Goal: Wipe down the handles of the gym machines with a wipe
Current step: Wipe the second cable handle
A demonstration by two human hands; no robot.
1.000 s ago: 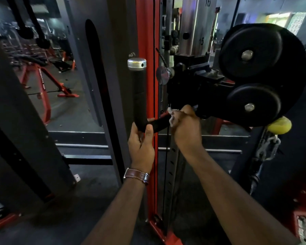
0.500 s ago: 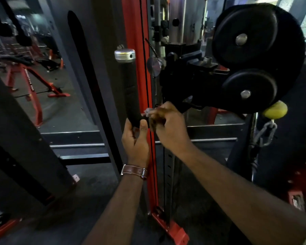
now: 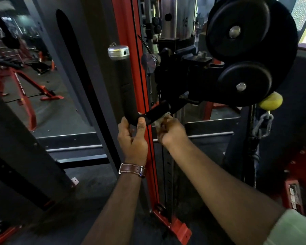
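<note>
At the bend of the black L-shaped handle (image 3: 126,96), low against the red upright (image 3: 131,71) of the cable machine, the left hand (image 3: 132,138) gripped from below, its thumb laid up over the curve and its fingers curled round the far side. Just to its right, the right hand (image 3: 171,131) had its fingers clenched round a crumpled white wipe (image 3: 162,119), pressing it to the underside of the handle's short horizontal arm. Behind them hung two black pulley wheels (image 3: 244,50) and a yellow ball (image 3: 270,101) with a chain (image 3: 261,124) beneath.
</note>
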